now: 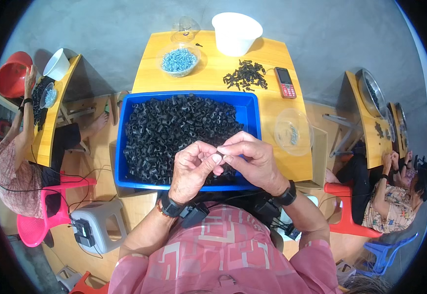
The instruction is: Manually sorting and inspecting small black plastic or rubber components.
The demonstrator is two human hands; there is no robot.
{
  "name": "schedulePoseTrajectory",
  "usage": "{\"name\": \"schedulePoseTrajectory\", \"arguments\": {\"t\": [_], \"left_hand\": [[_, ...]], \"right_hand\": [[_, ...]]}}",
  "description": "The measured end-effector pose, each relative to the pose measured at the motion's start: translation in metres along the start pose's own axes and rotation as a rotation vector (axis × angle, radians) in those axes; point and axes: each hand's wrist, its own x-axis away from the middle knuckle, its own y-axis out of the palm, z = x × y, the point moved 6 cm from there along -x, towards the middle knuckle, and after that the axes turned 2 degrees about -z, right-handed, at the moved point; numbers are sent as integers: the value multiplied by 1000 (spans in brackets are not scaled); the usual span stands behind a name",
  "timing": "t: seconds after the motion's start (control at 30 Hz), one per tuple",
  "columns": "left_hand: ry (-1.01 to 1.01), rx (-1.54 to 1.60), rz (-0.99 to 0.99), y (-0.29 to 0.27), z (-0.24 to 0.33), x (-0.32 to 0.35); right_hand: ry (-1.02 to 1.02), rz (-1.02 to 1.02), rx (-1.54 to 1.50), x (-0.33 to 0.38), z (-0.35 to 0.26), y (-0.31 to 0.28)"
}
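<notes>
Over the near part of a blue tray [251,115], my left hand [193,169] and my right hand [253,164] meet at the fingertips. Thumb and forefinger are pinched closed on each hand. Something tiny seems to sit between them, mostly hidden by the fingers. Small black hollow plastic parts [174,122] fill most of the tray beneath. Beyond it, a clear bowl holds bluish metal screws [179,60]. A loose pile of black pieces [246,77] lies on the yellow table [208,81]. To the right, a clear plastic dish [284,125] contains a few screws [294,135].
A white tub [236,35] and an empty clear container [185,30] stand at the table's far side. A red phone [285,83] lies near its right edge. People sit at side tables: one on the left holds a red basin [13,76]; others work at right.
</notes>
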Motion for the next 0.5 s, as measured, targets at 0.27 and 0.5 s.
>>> {"name": "schedulePoseTrajectory", "arguments": {"t": [0.27,0.5], "left_hand": [[2,-40,55,2,1,2],[-30,-176,45,7,0,5]], "right_hand": [[31,-13,109,-7,-21,1],[-17,-365,837,-13,-43,17]]}}
